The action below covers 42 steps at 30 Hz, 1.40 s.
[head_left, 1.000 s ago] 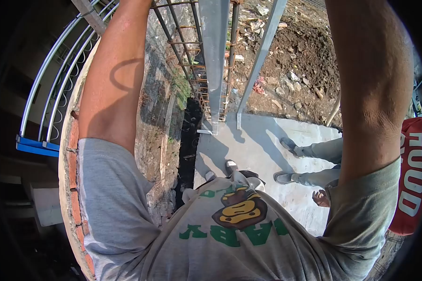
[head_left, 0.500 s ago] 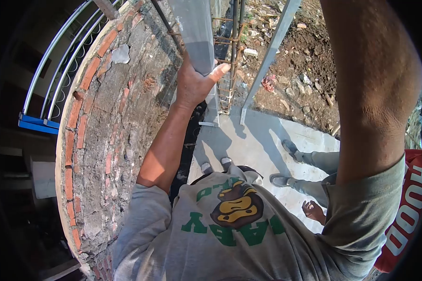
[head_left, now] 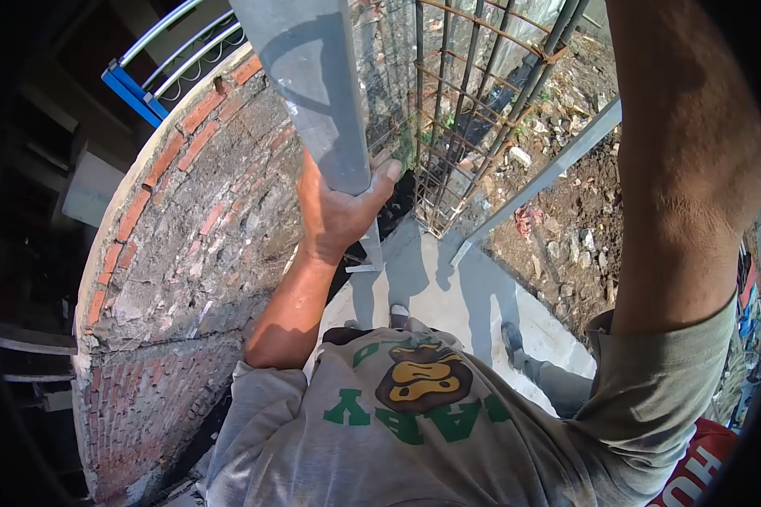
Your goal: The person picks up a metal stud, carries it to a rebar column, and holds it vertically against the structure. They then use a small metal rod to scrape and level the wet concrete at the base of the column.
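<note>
In my head view, the metal post [head_left: 313, 76] now shows clear of the steel-bar cage [head_left: 458, 89], on its left, seemingly steadied by my left hand [head_left: 338, 207], still wrapped round it; my right hand's grip, out of frame, I cannot tell.

Left-hand grip [head_left: 342, 213]: out of view one second earlier, now wrapped around the metal post [head_left: 313, 97]. Post: slants further toward upper left. Rebar cage [head_left: 490, 108]: previously overlapping the post, now apart on its right; camera movement possibly accounts for both shifts. Second person's hand: no longer visible.
</note>
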Tool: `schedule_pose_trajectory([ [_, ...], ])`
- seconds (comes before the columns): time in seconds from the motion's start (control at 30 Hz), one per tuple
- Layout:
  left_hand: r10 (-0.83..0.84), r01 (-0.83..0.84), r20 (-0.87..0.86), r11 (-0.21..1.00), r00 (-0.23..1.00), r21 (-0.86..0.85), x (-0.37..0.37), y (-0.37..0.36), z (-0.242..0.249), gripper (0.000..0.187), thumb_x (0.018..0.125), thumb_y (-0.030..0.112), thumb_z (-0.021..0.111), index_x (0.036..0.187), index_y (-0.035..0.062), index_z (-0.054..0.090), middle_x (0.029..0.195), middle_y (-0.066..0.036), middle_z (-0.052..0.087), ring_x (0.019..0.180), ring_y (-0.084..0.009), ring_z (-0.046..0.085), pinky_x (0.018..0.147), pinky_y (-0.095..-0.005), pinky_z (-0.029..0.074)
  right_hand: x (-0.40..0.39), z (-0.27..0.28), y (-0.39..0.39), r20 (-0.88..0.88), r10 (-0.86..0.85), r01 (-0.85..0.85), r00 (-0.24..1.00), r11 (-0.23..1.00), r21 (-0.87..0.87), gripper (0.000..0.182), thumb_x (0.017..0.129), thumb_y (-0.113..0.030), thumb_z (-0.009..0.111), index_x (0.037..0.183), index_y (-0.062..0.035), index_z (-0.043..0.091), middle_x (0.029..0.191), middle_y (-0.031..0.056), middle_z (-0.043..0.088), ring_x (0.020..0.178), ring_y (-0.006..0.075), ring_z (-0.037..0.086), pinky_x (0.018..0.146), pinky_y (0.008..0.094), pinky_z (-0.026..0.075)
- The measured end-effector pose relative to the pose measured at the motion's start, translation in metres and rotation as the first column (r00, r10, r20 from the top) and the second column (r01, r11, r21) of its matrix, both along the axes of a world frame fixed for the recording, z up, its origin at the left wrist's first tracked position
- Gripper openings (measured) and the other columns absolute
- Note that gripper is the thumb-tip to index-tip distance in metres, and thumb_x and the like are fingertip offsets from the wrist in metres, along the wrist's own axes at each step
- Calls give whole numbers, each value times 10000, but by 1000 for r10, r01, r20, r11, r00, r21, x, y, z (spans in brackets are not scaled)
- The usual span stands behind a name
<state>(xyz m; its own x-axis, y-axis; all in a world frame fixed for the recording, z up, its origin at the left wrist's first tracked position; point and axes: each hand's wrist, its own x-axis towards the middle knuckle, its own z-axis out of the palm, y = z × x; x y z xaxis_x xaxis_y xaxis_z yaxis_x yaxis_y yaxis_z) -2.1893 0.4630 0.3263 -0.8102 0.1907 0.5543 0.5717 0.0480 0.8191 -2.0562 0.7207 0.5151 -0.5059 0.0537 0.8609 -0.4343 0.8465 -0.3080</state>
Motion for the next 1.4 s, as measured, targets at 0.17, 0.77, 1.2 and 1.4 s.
schedule_pose_trajectory([
  [0.17,189,-189,-6,979,982,-76,26,-56,5,509,690,164,791,1074,13,494,780,-58,631,689,-160,624,648,-308,504,-37,24,-54,-73,222,-220,972,975,33,275,935,-330,541,872,-83,645,708,63,533,620,152,509,572,313,416],
  [0.77,701,-697,-38,700,712,-152,164,-299,1,500,713,280,776,1050,31,503,761,-141,648,684,-286,670,630,-380,512,-34,207,-486,-356,898,-916,259,345,204,310,927,-315,567,747,-84,668,529,42,519,482,117,485,474,286,403],
  [1.2,821,-816,-16,565,571,-119,230,-398,-15,494,689,276,775,1052,37,540,769,-122,650,711,-260,666,659,-375,510,-17,182,-636,-260,900,-923,350,284,-257,542,841,-421,652,1023,41,436,719,94,560,532,121,595,487,248,517],
  [1.4,875,-870,48,484,482,-96,269,-439,-24,474,663,276,776,1008,25,568,799,-152,673,778,-263,685,695,-366,518,0,167,-692,-186,943,-929,278,214,-303,621,835,-427,651,1096,86,418,773,136,581,568,153,615,511,258,526],
])
